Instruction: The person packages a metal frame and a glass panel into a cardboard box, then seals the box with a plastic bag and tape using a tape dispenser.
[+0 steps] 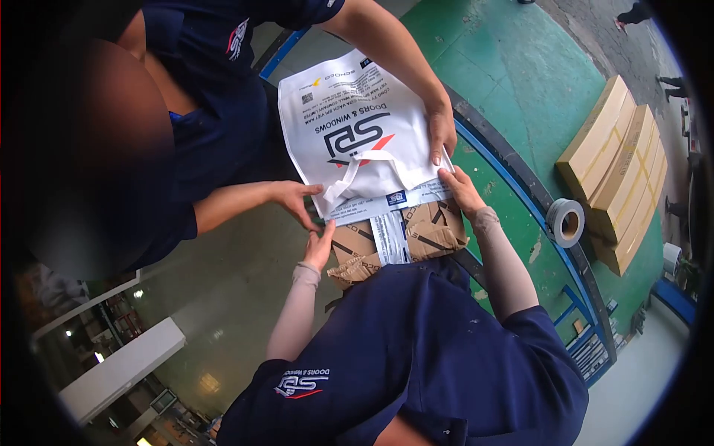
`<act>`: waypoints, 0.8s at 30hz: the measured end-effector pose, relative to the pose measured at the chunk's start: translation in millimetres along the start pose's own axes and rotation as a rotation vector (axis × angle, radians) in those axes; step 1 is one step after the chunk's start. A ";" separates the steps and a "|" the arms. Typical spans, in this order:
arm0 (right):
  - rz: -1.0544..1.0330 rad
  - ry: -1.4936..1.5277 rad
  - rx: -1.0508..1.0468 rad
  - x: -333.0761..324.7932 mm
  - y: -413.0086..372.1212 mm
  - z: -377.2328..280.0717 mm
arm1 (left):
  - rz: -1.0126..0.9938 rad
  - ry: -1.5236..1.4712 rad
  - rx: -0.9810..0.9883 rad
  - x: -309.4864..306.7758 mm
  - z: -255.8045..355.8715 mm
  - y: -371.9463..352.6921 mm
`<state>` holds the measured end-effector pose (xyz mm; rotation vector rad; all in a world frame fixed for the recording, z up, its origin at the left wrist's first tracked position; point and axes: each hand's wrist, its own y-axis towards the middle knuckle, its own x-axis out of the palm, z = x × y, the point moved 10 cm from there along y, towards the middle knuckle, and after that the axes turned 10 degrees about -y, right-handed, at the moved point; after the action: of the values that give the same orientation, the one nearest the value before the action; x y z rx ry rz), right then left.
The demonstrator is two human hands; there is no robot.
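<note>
A white bag (346, 97) printed with a logo and text covers the far part of a brown cardboard package (353, 239) bound with printed tape. My left hand (318, 249) pinches the bag's near left corner. At the near right corner, my right hand (462, 192) grips the bag edge, with its fingertips partly hidden. Beside my left hand, a co-worker's hand (297, 202) touches the same corner. The co-worker's other hand (441, 135) presses on the bag's right side, just beyond my right hand. White handles (368, 157) lie across the bag.
A co-worker in a navy shirt stands at the upper left. On the right are a green surface (483, 67) with a dark and blue curved edge, a tape roll (565, 223) and long cardboard boxes (617, 171). A white beam (123, 368) shows at lower left.
</note>
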<state>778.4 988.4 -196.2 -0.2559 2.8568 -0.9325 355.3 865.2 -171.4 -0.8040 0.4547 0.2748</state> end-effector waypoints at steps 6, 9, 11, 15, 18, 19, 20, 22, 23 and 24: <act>-0.138 0.253 0.063 11.5 22.8 -3.1 | 0.107 0.208 0.667 27.3 180.3 -97.1; -0.115 0.276 0.055 12.8 15.5 -9.4 | 0.171 0.340 0.861 65.9 220.2 -47.7; -0.109 0.242 0.052 13.4 12.7 -6.8 | -0.039 0.297 0.746 75.8 223.7 -19.5; -0.111 0.223 0.030 13.3 14.3 1.8 | -0.380 -0.454 0.476 55.6 231.6 -94.9; -0.076 0.138 -0.039 10.0 0.1 5.6 | -0.450 -0.049 0.481 34.6 172.5 -149.9; -0.063 0.094 -0.048 7.8 -9.2 1.7 | -0.382 -0.079 0.285 17.3 144.2 -154.9; -0.068 0.093 -0.046 6.1 -16.4 -4.0 | -0.379 -0.081 0.282 15.5 138.7 -156.5; 0.031 -0.220 -0.010 -2.1 -35.8 -4.6 | -0.237 -0.322 0.462 -9.4 143.0 -163.6; 0.357 -0.497 -0.226 -16.6 -59.4 -37.3 | -0.169 -0.139 0.583 -11.2 163.1 -171.5; 0.528 -0.727 -0.513 -10.1 -98.2 -72.2 | -0.162 -0.141 0.576 -4.2 176.4 -173.1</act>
<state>787.8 953.7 -79.3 0.1056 2.2278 0.0216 471.7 880.6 46.0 -0.2532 0.3090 0.0409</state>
